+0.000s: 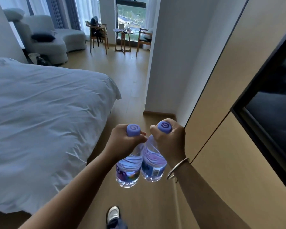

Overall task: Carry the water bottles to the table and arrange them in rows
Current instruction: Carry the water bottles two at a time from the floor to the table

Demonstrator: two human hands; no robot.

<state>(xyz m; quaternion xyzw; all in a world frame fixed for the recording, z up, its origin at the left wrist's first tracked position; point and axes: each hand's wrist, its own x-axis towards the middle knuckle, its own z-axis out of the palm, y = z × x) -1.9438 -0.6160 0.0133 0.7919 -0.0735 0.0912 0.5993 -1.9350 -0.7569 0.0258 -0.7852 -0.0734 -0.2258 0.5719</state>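
I hold two clear water bottles with purple caps by their necks, upright, side by side in front of me above the wooden floor. My left hand [125,141] grips the left bottle [128,169]. My right hand [169,140], with a metal bangle on its wrist, grips the right bottle [153,166]. The two bottles touch each other. A small round wooden table [123,33] with a few items on it stands far ahead by the window.
A bed with a white duvet [45,116] fills the left side. A beige cabinet wall [221,113] with a black panel runs along the right. A white wall corner [157,71] narrows the passage. Two wooden chairs flank the table, and a grey sofa [53,37] stands at the back left.
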